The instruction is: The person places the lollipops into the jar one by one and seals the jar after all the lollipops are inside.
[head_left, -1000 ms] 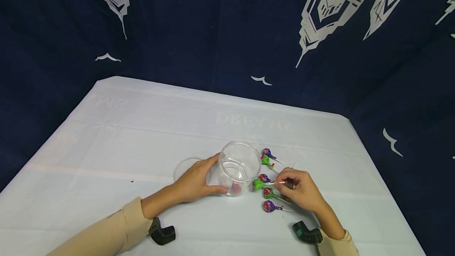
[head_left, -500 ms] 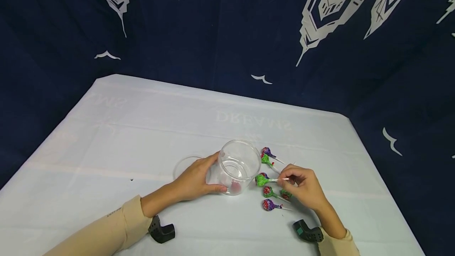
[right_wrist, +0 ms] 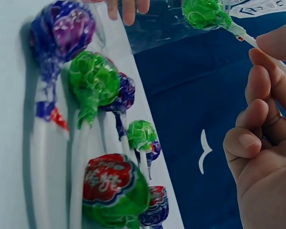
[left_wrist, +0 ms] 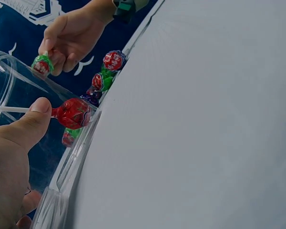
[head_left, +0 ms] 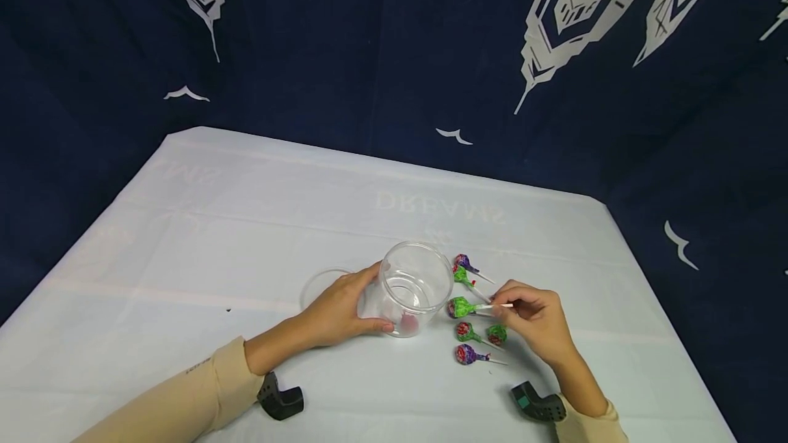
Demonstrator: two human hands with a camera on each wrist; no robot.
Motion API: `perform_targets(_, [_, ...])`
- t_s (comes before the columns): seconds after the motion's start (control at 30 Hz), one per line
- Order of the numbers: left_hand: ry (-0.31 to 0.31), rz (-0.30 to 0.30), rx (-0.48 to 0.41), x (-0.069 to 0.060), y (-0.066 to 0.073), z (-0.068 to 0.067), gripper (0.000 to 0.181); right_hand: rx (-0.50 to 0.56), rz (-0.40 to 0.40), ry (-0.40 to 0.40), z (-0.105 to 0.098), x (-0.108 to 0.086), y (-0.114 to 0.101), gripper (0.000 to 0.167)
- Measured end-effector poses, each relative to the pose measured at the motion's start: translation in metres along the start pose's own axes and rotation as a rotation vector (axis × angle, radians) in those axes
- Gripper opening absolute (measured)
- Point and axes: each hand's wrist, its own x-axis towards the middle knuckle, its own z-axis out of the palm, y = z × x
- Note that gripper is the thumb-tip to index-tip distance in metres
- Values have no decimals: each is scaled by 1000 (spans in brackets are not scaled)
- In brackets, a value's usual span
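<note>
My left hand (head_left: 335,310) grips the side of a clear plastic jar (head_left: 425,279), fingers behind and thumb in front. Inside the jar, low down, lies a red-wrapped lollipop (left_wrist: 74,113) with a white stick. Just right of the jar, my right hand (head_left: 534,320) pinches a green lollipop (right_wrist: 205,13) by its white stick, with the candy end pointing at the jar. Beneath and around that hand lie several lollipops in purple and green wrappers, among them a purple one (head_left: 466,354) nearest me and a green one (head_left: 496,334). One purple lollipop is partly hidden under the held one.
A clear round rim (head_left: 308,286), perhaps a lid, lies left of the jar, partly covered by my left hand. The white-covered table (head_left: 215,245) ends at a dark blue cloth (head_left: 345,53) with white prints. A tiny dark speck (head_left: 228,310) sits on the left side.
My right hand has drawn the green lollipop right and slightly away from me, uncovering another green lollipop below the hand. The left hand and jar stay as they were.
</note>
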Motion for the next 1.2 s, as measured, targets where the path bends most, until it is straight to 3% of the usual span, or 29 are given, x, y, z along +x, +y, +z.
perform_targets(0.23, [9, 14, 5, -1, -1, -1, 99, 98, -63, 25, 0, 4, -6, 24])
perform_targets(0.43, [12, 32, -4, 0, -2, -1, 99, 135, -104, 42, -2, 7, -10, 16])
perform_targets(0.67, [7, 17, -4, 0, 0, -1, 100, 202, -176, 56, -3, 12, -11, 42])
perform_targets(1.2, [1, 12, -10, 0, 1, -1, 99, 180, -222, 69, -3, 33, -23, 36])
